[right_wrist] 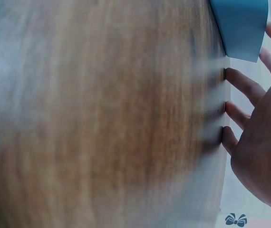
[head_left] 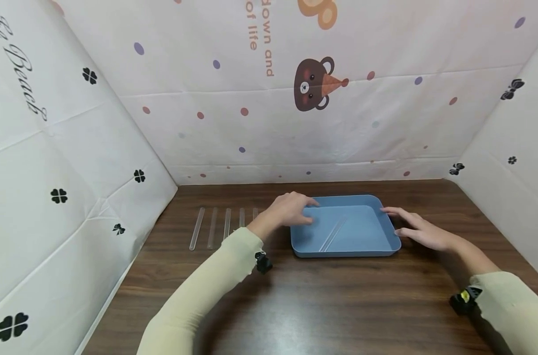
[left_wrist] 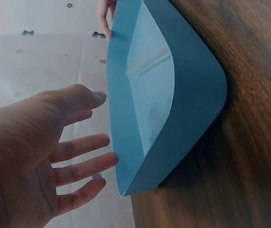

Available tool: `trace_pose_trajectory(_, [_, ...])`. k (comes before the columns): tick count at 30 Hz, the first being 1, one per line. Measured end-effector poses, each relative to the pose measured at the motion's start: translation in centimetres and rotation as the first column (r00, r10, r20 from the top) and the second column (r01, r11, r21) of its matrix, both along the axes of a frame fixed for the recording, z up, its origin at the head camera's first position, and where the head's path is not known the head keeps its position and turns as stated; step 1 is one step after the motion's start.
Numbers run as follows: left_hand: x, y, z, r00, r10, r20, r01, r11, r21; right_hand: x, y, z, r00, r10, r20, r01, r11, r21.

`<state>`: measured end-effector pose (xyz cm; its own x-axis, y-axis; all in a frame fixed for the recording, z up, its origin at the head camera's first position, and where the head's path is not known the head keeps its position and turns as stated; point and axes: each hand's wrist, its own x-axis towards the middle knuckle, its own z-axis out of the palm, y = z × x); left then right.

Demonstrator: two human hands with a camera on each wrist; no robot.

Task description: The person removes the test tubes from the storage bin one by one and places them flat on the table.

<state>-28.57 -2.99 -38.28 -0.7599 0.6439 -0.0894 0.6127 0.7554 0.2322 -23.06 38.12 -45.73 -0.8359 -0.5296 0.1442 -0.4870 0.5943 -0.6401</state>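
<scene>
**Head view: both hands flanking the blue tray**

Head view, looking down. My left hand (head_left: 288, 209) sits at the left rear corner of the blue tray (head_left: 386, 246), fingers relaxed and spread, tips at or just over the rim; I cannot tell whether they press it. My right hand (head_left: 421, 230) lies along the tray's right wall, fingers straight and apart. On the right wrist view three fingertips (right_wrist: 231, 76) rest down on the tabletop (head_left: 340, 305) beside the tray's corner. Neither hand is clamped on anything. One hand to each side reads, I judge, as bracing or squaring the tray rather than lifting it, since it lies flat on the wood.

Tray stands near the tabletop's far edge, a little right of centre. It is shallow, matte blue plastic, rounded corners, low flared walls. Inside lie clear strips (head_left: 333, 234), two as far as I can tell, slanting across the floor.

Left of the tray, a row of clear sticks (head_left: 213, 228) lies parallel on the tabletop toward the left edge, partly hidden by my left wrist.
</scene>
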Motion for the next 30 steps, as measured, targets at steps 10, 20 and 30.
trace_pose_trajectory(10, [0.4,2.6,-0.6,0.998,-0.046,0.034,0.047,0.999,-0.016,0.1,0.1,0.1,1.0,-0.003,0.016,0.003,1.0,0.0])
trace_pose_trajectory(20, [1.1,4.7,-1.3,0.994,-0.098,0.041,0.101,0.993,-0.064,0.1,0.2,-0.1,1.0,0.0,0.006,0.001,1.0,-0.005])
trace_pose_trajectory(30, [1.1,5.4,-2.5,0.992,-0.112,0.065,0.116,0.991,-0.063,0.0,0.1,0.0,0.999,-0.021,0.044,0.021,1.0,0.013])
